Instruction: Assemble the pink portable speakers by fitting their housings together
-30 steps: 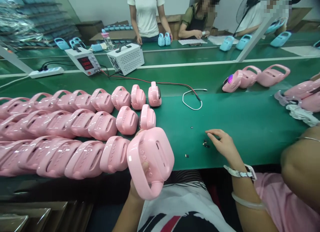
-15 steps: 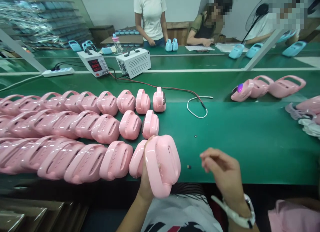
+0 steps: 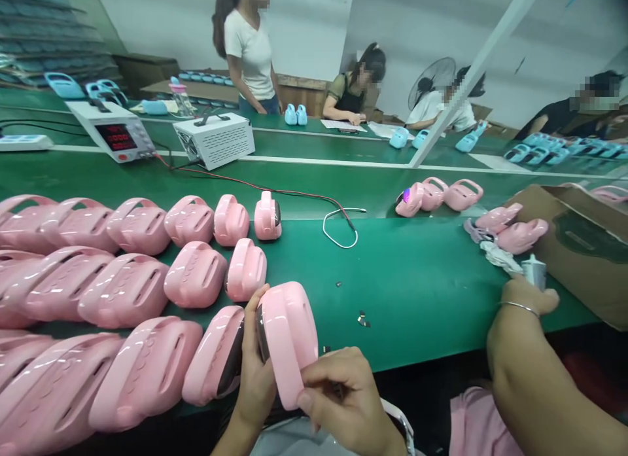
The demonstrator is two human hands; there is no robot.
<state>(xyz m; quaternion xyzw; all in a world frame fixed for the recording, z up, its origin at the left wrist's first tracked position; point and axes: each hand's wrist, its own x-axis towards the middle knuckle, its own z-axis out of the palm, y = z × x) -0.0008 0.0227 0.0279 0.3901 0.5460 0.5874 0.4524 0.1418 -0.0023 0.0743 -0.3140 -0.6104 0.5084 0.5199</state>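
1. Across the green surface (image 3: 441, 292), rows of pink units (image 3: 127, 289) fill the 9 o'clock side.
2. At 6 o'clock, near edge: held unit (image 3: 287, 332) stands on edge, just beside the front row.
3. Left hand (image 3: 255, 377): fingers clamped on its left face. Right hand (image 3: 343, 397): fingers pinched on its lower rim.
4. Small black parts (image 3: 363, 320) lie at its 3 o'clock.

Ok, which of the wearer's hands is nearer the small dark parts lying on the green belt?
Right. The right hand sits just on the near side of the small dark parts; the left hand is farther left, gripping the pink casing.
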